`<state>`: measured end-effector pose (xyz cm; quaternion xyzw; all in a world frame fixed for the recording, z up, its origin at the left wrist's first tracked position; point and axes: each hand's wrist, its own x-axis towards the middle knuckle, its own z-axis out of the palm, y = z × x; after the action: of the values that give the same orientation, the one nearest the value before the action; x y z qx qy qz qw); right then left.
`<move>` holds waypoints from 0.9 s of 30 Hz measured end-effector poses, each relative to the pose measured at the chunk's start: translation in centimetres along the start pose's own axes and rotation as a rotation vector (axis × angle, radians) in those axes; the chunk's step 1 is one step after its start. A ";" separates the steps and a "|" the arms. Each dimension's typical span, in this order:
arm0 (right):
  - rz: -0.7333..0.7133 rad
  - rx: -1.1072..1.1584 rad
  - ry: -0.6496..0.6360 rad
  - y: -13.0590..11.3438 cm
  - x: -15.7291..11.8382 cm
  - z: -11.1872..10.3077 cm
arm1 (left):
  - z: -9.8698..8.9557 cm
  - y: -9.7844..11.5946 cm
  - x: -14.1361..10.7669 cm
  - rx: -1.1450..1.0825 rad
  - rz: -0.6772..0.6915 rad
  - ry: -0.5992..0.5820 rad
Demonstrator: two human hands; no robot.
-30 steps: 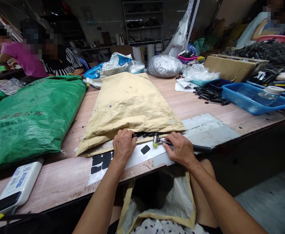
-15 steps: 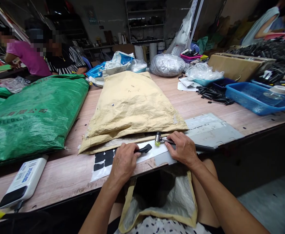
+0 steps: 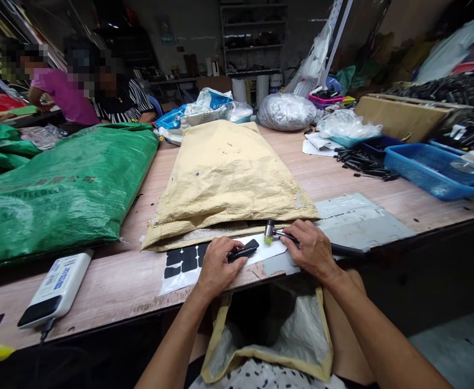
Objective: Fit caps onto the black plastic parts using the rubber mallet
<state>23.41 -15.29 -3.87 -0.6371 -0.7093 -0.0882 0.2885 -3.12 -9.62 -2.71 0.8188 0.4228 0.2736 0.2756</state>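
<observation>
My left hand [image 3: 219, 266] is closed around a small black plastic piece [image 3: 248, 248], whose flat, wider end points right over a white backing sheet. On that sheet, black stickers [image 3: 188, 258] show left of my fingers. My right hand [image 3: 312, 249] grips a small hammer [image 3: 269, 233] by its handle, near the head. Its metal head has a yellow-green tip facing down, beside the black piece but apart from it. The hammer's black handle end sticks out to the right beneath my palm. Below the table edge, an open sack [image 3: 329, 354] with a yellowish rim lies across the lap.
A yellow sack [image 3: 228, 167] lies just beyond my hands, with a green sack [image 3: 70, 189] to its left. A white power bank [image 3: 58, 289] sits front left. Blue tray [image 3: 431, 173], black parts [image 3: 366, 163] and grey board [image 3: 366, 219] are right. Co-workers sit far left.
The camera view has shifted, so the scene sits further right. The black piece is turned slightly in my left hand. My right hand keeps its grip on the hammer.
</observation>
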 end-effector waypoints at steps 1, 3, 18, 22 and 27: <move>0.000 0.020 0.000 -0.2 0.0 -0.3 | 0.0 0.0 0.0 -0.010 -0.007 0.004; 0.002 0.079 0.001 -0.8 0.1 -1.0 | 0.0 -0.1 -0.1 -0.028 -0.011 0.012; -0.063 0.338 0.073 -7.3 0.7 -1.7 | 0.1 -0.5 0.0 -0.028 0.007 0.021; -0.146 0.233 0.116 -8.0 0.4 -1.3 | 0.3 -0.7 0.1 0.004 0.007 0.025; -0.126 0.103 0.008 -7.3 0.0 -0.6 | 0.6 -0.7 0.1 -0.023 -0.005 0.049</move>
<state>16.57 -16.82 -1.63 -0.5752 -0.7505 -0.0722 0.3174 -3.07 -9.35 -3.56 0.8075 0.4286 0.2977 0.2751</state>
